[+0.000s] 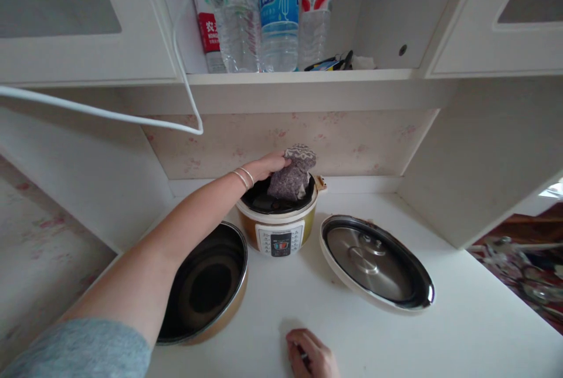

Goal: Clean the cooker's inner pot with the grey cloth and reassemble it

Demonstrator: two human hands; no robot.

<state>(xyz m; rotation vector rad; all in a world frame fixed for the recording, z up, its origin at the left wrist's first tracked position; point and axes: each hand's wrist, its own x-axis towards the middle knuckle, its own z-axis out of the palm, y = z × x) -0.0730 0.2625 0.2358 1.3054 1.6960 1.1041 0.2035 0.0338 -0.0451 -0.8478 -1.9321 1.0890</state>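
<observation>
My left hand (269, 164) reaches forward and grips a crumpled grey patterned cloth (293, 174) at the open top of a small gold electric cooker (280, 222). The cloth hangs down into the cooker's dark opening. The cooker's control panel (280, 240) faces me. My right hand (311, 354) rests on the white counter (461, 319) near the front edge with its fingers curled under; whether it holds anything is hidden. Thin bangles circle my left wrist (244, 177).
A dark inner pot (206, 281) sits left of the cooker, partly under my forearm. An upturned lid (377, 262) lies to the right. Water bottles (278, 11) stand on the shelf above. A white cable (132, 117) loops at upper left. Cabinet walls enclose both sides.
</observation>
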